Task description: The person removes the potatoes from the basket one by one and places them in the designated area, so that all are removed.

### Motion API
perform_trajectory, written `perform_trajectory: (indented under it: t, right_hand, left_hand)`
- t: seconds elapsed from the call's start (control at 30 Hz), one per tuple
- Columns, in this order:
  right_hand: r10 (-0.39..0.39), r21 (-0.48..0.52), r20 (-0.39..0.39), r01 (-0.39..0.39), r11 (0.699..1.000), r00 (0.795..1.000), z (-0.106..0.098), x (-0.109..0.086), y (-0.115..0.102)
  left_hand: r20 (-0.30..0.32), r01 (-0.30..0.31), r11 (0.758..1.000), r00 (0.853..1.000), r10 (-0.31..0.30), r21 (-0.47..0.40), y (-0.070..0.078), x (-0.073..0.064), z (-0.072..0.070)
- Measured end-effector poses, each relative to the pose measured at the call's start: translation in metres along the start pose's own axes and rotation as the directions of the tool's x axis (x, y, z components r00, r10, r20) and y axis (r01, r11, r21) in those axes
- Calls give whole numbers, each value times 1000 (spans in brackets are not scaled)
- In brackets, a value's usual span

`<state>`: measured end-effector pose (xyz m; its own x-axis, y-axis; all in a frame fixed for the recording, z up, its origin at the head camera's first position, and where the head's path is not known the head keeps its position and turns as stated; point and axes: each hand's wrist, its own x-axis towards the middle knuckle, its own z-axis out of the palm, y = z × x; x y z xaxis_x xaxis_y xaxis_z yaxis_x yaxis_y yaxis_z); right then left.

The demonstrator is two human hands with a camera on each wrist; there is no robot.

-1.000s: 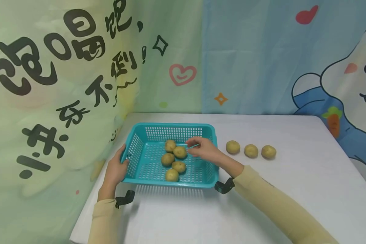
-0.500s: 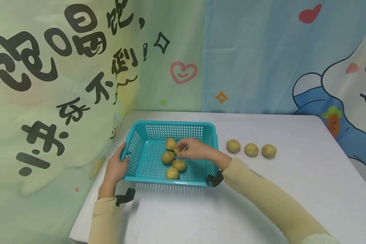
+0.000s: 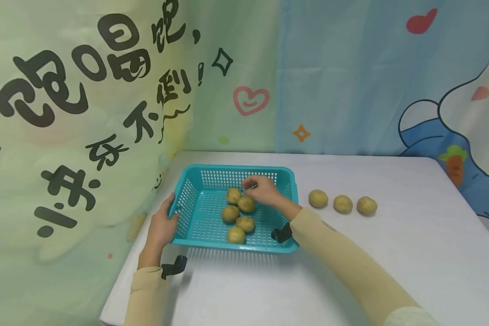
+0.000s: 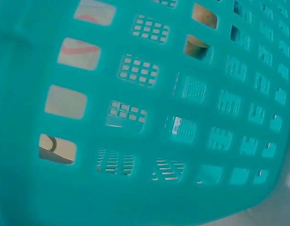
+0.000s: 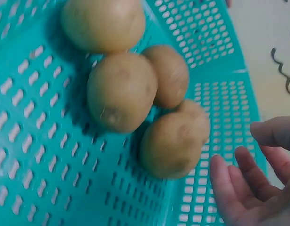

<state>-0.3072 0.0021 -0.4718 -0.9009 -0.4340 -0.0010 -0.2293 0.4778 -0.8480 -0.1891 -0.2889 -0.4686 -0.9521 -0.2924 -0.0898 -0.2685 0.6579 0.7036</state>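
Note:
A turquoise plastic basket [image 3: 236,247] stands at the middle left of the table with several potatoes clustered on its floor. My left hand [image 3: 161,226] grips the basket's left side at the rim. The left wrist view is filled by the perforated basket wall [image 4: 88,197], and the hand itself is outside that view. Above the basket's back right part hovers my right hand [image 3: 262,190], fingers loosely bent and holding nothing. Just in front of it lies the nearest potato [image 3: 246,204]. In the right wrist view, the fingers [image 5: 220,181] are spread apart beside a potato [image 5: 171,146].
Right of the basket, three potatoes [image 3: 343,204] lie in a row on the white table [image 3: 415,253]. A printed curtain [image 3: 330,81] hangs along the back and left edges. A black wrist camera [image 3: 282,233] overlaps the basket's front right corner.
My right hand went left onto a potato in the basket, then drew off it toward the basket's back. The left hand keeps its grip on the rim. The head view shifted slightly.

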Motion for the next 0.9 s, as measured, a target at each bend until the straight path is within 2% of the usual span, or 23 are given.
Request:
perform_trajectory:
  t: [0.17, 0.3, 0.4, 0.63, 0.9]
  right_hand:
    - [11, -106, 53, -5, 994, 999, 2, 5, 12]
    - [27, -211, 92, -7, 977, 995, 6, 5, 15]
    - [44, -252, 137, -8, 968, 990, 9, 3, 15]
    - [74, -232, 234, -18, 973, 969, 13, -2, 20]
    - [84, -223, 231, -32, 974, 969, 12, -6, 20]
  left_hand:
    - [-11, 4, 1000, 1000, -4, 22, 0, -1, 3]
    - [-13, 5, 1000, 1000, -4, 21, 0, -1, 2]
    - [-7, 9, 1000, 1000, -9, 30, -1, -1, 1]
    - [6, 6, 999, 1000, -6, 44, 0, -3, 0]
    - [7, 3, 999, 1000, -3, 52, 0, -3, 1]
